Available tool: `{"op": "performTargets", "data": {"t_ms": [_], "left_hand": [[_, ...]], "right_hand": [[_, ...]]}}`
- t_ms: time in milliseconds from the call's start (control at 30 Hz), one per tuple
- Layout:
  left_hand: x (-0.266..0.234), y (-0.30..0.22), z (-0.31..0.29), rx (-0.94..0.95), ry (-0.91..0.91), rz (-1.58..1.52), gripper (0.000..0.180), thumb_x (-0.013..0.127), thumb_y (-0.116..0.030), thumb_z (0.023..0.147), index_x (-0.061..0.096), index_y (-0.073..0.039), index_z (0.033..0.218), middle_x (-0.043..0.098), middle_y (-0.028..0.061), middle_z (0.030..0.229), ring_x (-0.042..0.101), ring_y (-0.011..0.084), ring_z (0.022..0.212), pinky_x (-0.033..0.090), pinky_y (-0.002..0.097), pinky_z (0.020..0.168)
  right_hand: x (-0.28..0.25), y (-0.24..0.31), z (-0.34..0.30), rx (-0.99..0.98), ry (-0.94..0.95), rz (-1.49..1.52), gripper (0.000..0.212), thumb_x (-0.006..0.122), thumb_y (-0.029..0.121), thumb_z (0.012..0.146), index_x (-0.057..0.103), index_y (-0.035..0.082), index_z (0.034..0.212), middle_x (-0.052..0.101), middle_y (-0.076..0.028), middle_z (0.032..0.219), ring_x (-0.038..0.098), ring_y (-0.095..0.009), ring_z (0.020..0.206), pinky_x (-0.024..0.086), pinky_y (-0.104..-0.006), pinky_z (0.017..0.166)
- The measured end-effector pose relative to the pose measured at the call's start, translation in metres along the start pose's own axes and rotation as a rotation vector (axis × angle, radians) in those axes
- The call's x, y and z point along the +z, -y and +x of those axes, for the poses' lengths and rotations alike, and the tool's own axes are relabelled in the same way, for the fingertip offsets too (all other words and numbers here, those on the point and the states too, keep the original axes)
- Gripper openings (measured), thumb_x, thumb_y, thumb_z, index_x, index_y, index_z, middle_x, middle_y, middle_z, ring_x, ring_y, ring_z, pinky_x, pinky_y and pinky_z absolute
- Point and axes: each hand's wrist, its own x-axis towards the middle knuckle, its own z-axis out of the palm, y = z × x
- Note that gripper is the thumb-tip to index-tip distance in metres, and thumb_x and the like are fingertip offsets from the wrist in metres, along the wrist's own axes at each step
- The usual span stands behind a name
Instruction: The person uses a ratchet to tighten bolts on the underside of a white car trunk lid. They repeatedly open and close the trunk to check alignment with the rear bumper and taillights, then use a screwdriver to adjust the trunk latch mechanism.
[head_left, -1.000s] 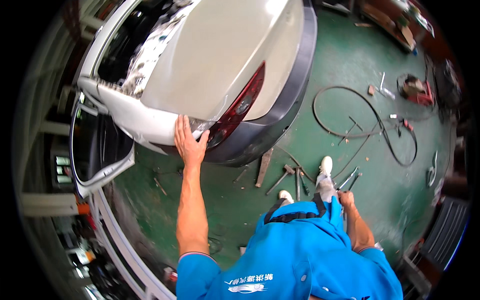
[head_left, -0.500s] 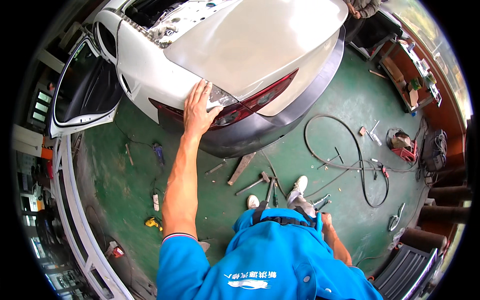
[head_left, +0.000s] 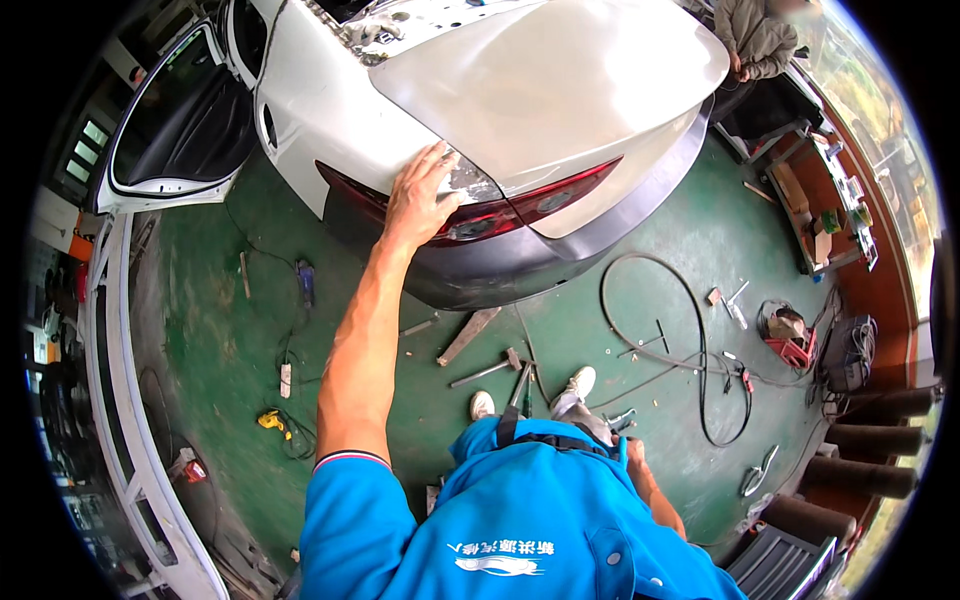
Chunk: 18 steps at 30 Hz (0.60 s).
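Left hand lies on the rear corner of the white car, fingers extended, thumb apart, gripping nothing. Scuffed grey patch sits just right of the fingers; red tail light just below. Right hand is low by the hip, grip cannot be told. Versus a second ago: same corner touched; co-worker now shows beyond the car's right edge.

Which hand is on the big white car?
The bare left hand, spread on the white car near a long red tail light; the bare right hand is down by the blue clothing.
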Motion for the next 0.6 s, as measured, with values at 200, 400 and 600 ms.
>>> {"op": "performTargets", "data": {"t_ms": [200, 400, 600], "left_hand": [[-0.003, 0.001, -0.005, -0.016, -0.002, 0.014, 0.06, 0.077, -0.02, 0.083, 0.06, -0.008, 0.139, 0.048, 0.0148, 0.154, 0.04, 0.033, 0.145, 0.033, 0.0452, 0.119], [-0.001, -0.004, 0.002, -0.015, 0.0, 0.007, 0.062, 0.077, -0.019, 0.081, 0.06, -0.009, 0.14, 0.047, 0.0142, 0.154, 0.04, 0.0324, 0.145, 0.032, 0.0451, 0.119], [-0.002, -0.001, -0.002, -0.027, 0.002, 0.013, 0.062, 0.077, -0.02, 0.081, 0.06, -0.009, 0.139, 0.047, 0.0142, 0.154, 0.039, 0.0325, 0.146, 0.032, 0.0453, 0.119]], "right_hand": [[-0.004, 0.014, -0.001, -0.049, 0.04, -0.074, 0.057, 0.074, 0.039, 0.078, 0.072, -0.008, 0.11, 0.074, -0.025, 0.098, 0.073, -0.032, 0.092, 0.056, -0.0417, 0.081], [0.009, -0.028, 0.039, -0.278, 0.07, -0.231, 0.043, 0.07, 0.043, 0.089, 0.075, 0.001, 0.096, 0.073, -0.025, 0.092, 0.072, -0.033, 0.089, 0.053, -0.0451, 0.077], [-0.002, 0.015, -0.001, -0.037, 0.031, -0.067, 0.05, 0.077, 0.041, 0.084, 0.073, -0.006, 0.102, 0.073, -0.023, 0.092, 0.071, -0.023, 0.091, 0.054, -0.0393, 0.078]]}}
